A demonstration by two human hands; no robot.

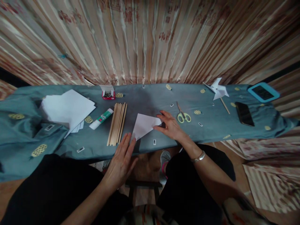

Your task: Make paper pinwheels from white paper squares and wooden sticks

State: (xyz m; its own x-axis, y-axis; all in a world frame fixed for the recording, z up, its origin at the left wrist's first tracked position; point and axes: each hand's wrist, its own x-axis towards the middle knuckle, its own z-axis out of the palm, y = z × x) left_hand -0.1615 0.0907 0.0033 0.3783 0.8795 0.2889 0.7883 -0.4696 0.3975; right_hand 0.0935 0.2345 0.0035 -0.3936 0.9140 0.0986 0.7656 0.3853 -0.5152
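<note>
A white sheet of paper, folded into a triangle-like shape, lies in front of me on the cloth-covered table. My left hand has its fingers stretched out, their tips at the paper's near left corner. At the opposite corner is my right hand, thumb and fingers apart and touching the paper's right end. Just beyond that hand lie scissors with light green handles. Left of the paper is a row of several thin wooden sticks. A glue stick rests beside them.
A stack of white paper sheets lies at the left. Behind the sticks stands a small red open box of small dark pieces. Toward the right are a paper pinwheel on a stick, a black phone and a blue-framed device. Curtains hang behind the table.
</note>
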